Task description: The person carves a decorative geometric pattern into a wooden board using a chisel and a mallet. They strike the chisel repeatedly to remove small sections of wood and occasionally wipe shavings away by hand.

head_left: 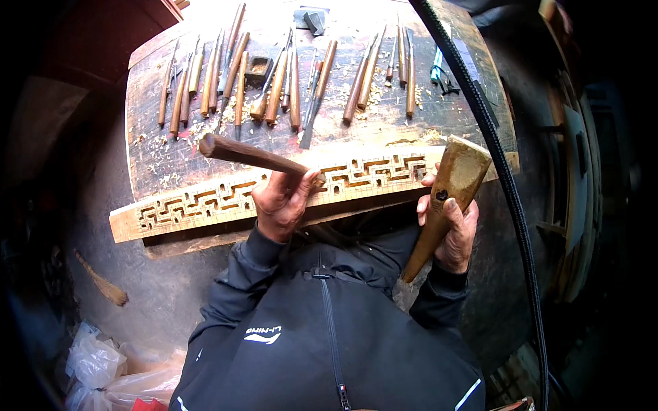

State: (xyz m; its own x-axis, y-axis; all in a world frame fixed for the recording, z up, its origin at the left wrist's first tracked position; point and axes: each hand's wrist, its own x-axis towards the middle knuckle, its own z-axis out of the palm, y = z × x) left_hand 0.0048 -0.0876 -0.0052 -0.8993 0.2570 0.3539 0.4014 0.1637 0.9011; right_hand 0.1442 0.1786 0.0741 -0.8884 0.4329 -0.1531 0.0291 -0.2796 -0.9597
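My left hand (pixel 281 209) is closed on one end of a dark wooden rod (pixel 247 154), which slants up to the left over a long pale plank (pixel 178 212) cut with geometric fretwork. My right hand (pixel 454 240) grips a tapered, olive-brown wooden block (pixel 459 168) with a dark hole in its side, upright with the wide end up, at the plank's right part. The rod and the block are apart. The plank lies along the near edge of the worn workbench (pixel 154 147).
Several wooden-handled chisels (pixel 295 96), shavings and a small dark wooden box (pixel 259 67) cover the bench's back. A thick black cable (pixel 507 192) hangs at my right, beside stacked boards (pixel 572 205). A straw brush (pixel 103 281) and plastic bags (pixel 96 363) lie at lower left.
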